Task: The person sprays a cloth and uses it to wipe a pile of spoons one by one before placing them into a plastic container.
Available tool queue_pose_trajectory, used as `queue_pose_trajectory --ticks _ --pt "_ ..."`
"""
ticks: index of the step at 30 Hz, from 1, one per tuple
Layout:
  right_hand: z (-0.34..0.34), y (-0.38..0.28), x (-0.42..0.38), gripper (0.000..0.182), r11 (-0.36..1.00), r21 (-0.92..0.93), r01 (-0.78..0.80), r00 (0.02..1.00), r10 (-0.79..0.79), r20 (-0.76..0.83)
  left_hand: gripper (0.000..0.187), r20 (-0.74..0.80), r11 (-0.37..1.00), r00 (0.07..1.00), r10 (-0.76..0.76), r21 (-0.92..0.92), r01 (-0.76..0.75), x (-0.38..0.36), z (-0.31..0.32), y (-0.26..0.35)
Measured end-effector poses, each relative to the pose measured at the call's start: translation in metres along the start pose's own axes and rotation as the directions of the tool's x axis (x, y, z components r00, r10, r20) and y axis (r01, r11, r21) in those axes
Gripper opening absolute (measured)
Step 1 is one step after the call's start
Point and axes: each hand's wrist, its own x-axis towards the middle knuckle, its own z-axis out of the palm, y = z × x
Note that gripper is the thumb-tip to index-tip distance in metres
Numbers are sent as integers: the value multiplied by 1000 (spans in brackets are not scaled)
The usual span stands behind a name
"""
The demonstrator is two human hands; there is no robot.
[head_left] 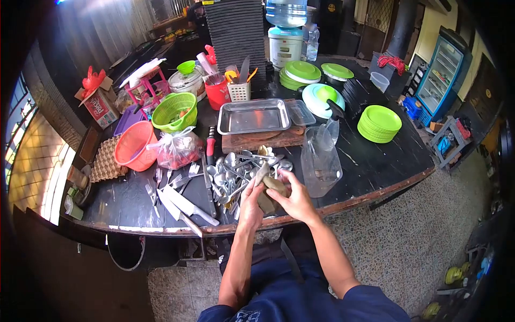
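Both my hands are together over the front edge of the black table. My left hand [251,204] is closed on a greyish-brown cloth [266,203], with a pale, narrow end sticking up by its fingertips. My right hand [294,197] has its fingers curled round another fold of the cloth. Whether a utensil is wrapped inside cannot be made out. Just beyond the hands lies a heap of spoons and forks [230,174]. Left of the heap are large knives [188,204] and a few loose forks [152,196].
A metal tray [254,116] rests on a wooden board [263,141] behind the cutlery. A clear plastic container [321,166] lies to the right, with green plates [379,124] beyond. Orange [136,145] and green [174,112] baskets stand at the left.
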Motion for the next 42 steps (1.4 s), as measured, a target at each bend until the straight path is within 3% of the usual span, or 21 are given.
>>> queue_pose_trajectory --ticks 2,6,11,13,16,18,21,24,25,26,28,29,30,32,34,35,36,38,39,40,42 --pt "-3 14 -4 47 998 2 -59 997 59 56 43 5 958 998 59 280 -58 -2 -2 9" --pt "-11 17 -3 39 993 -10 -115 991 116 71 36 -84 898 996 37 441 3 -4 -10 21" --pt "-14 25 3 40 985 138 -99 992 88 85 43 -44 975 998 35 219 -24 -6 -18 23" --pt "-16 6 2 60 894 371 -252 966 213 144 47 -13 992 1000 -17 126 19 -9 -21 25" --pt "-17 -4 1 76 760 579 -295 954 196 228 53 61 995 994 -95 7 95 -16 -25 27" --pt "-15 -8 -1 71 711 640 -293 955 189 228 54 51 992 991 -125 -3 125 -15 -25 25" --pt "-10 -6 -7 73 900 436 14 995 -56 85 46 2 988 988 -154 -29 154 -15 -19 20" --pt "-4 -17 -16 75 883 464 66 998 -67 -14 39 -35 989 988 -151 3 151 -15 -24 8" --pt "2 -2 -14 91 852 491 182 983 -162 -83 40 -27 990 991 -129 -69 127 -17 -24 5" --pt "0 4 -18 91 853 489 182 983 -162 -84 40 -20 985 994 -107 -141 103 -18 -24 3" --pt "-3 0 -25 112 872 486 -59 998 38 53 40 16 980 995 -96 -174 97 -21 -22 4" --pt "0 16 -28 128 632 734 -249 965 93 247 41 123 980 987 -103 -157 122 -23 -21 5" --pt "-1 24 -31 125 425 821 -381 919 80 385 42 231 980 967 -110 -138 144 -24 -19 8" --pt "2 60 -51 117 303 828 -472 864 -29 503 45 278 990 951 -132 -8 140 -26 -7 11" --pt "4 61 -65 110 331 823 -462 863 -49 503 44 260 966 953 -153 243 88 -28 7 18" --pt "5 58 -74 85 316 831 -457 878 10 479 41 214 915 969 -128 401 32 -30 17 22" --pt "8 55 -74 85 313 829 -463 875 12 484 40 208 864 977 -45 500 -66 -28 16 15" --pt "14 50 -70 52 314 784 -536 826 387 410 40 146 540 958 248 800 -261 -23 10 0" --pt "13 42 -65 34 218 805 -552 791 444 422 38 172 343 920 352 891 -298 -21 8 -1" --pt "14 44 -65 34 217 804 -553 790 443 424 38 170 343 920 353 891 -297 -21 6 -2" --pt "14 51 -65 36 245 817 -522 778 531 337 34 42 501 978 202 854 -140 -22 3 -2"
